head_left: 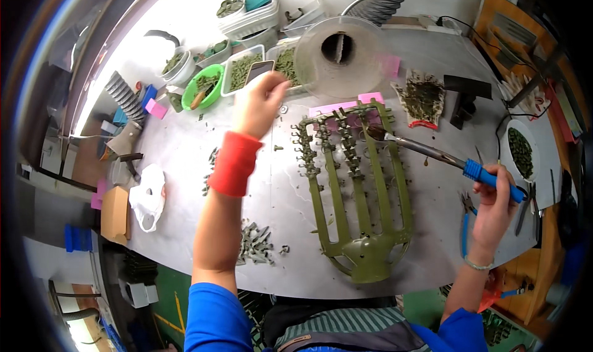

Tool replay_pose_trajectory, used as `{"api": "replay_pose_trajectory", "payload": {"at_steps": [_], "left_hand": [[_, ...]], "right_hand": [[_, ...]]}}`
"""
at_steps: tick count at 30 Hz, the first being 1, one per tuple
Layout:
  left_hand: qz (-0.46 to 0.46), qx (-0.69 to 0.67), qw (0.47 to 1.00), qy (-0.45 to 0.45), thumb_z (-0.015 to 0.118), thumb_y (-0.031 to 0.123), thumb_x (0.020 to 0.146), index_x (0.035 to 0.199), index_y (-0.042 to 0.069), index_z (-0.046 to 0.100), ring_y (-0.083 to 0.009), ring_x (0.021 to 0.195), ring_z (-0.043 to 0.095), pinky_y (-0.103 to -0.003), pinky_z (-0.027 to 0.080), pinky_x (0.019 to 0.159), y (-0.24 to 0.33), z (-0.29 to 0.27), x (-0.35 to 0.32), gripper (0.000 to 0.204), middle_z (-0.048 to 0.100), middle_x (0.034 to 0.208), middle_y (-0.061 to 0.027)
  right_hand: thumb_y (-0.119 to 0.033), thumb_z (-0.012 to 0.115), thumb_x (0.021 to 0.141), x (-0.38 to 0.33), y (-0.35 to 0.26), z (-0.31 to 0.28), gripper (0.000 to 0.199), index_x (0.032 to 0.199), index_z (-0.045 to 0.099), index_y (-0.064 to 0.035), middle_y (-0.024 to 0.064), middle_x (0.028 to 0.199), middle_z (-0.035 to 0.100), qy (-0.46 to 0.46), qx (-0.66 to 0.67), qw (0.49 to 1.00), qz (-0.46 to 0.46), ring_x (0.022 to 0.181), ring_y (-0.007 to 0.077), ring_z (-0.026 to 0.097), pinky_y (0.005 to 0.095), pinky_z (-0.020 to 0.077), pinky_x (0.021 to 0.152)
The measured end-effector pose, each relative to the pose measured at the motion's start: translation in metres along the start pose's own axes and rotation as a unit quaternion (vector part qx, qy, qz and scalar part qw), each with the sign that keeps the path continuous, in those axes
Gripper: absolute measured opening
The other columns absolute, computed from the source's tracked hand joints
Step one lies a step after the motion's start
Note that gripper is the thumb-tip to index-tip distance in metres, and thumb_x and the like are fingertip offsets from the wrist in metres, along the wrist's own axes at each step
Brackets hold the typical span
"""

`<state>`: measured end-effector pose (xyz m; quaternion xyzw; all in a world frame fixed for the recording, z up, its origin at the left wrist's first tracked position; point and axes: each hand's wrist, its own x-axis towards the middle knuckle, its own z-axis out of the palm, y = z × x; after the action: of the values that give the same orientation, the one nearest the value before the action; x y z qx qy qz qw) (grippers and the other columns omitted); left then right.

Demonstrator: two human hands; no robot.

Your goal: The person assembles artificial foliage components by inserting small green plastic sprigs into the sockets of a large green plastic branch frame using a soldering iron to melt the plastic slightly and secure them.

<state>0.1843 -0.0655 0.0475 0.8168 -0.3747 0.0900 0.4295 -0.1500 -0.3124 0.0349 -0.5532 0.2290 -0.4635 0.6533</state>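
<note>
Soldering step: right hand [494,197] gripping blue-handled iron [432,155], tip on olive plastic frame [355,185]; left hand [256,102], loosely open, reaching toward parts tray [238,71] at eleven o'clock. Next move likely calls for picking a part.

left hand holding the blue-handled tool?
No, the blue-handled tool is gripped by the right hand; the left hand reaches toward the trays of green parts.

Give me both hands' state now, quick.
Left hand: open, reaching over the tray of green parts, holding nothing visible.
Right hand: closed on the blue-handled soldering iron.
</note>
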Motion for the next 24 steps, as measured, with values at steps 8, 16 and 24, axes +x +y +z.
{"api": "replay_pose_trajectory", "payload": {"at_steps": [8,16,24], "left_hand": [[-0.261,0.288,0.919,-0.058,0.074,0.04,0.074,0.093,0.005,0.069,-0.0368,0.085,0.065,-0.042,0.051,0.078,-0.138,-0.05,-0.087,0.039,0.068,0.086,-0.0222],[-0.165,0.313,0.932,-0.081,0.064,0.014,0.075,0.091,0.007,0.054,-0.0416,0.079,0.062,-0.048,0.049,0.072,-0.133,-0.062,-0.101,0.02,0.066,0.08,-0.0197],[-0.077,-0.095,0.991,-0.063,0.061,0.002,0.088,0.111,-0.003,0.064,-0.0097,0.081,0.063,-0.023,0.051,0.075,0.005,-0.034,-0.067,0.024,0.07,0.093,-0.008]], "right_hand": [[-0.018,0.056,0.094,-0.009,-0.008,0.001,0.021,0.088,0.061,0.0008,0.0061,0.082,0.06,0.002,-0.002,1.0,-0.001,0.062,0.0123,0.057,0.0242,0.0477,0.06],[-0.019,0.059,0.093,-0.017,-0.018,0.007,0.021,0.087,0.061,0.0014,0.0072,0.084,0.062,-0.008,-0.002,1.0,0.008,0.063,0.0128,0.059,0.024,0.0489,0.058],[-0.018,0.057,0.094,-0.012,-0.015,-0.002,0.022,0.089,0.062,0.0027,0.0078,0.085,0.063,-0.035,0.009,0.999,0.012,0.064,0.0134,0.061,0.0247,0.0497,0.059]]}}
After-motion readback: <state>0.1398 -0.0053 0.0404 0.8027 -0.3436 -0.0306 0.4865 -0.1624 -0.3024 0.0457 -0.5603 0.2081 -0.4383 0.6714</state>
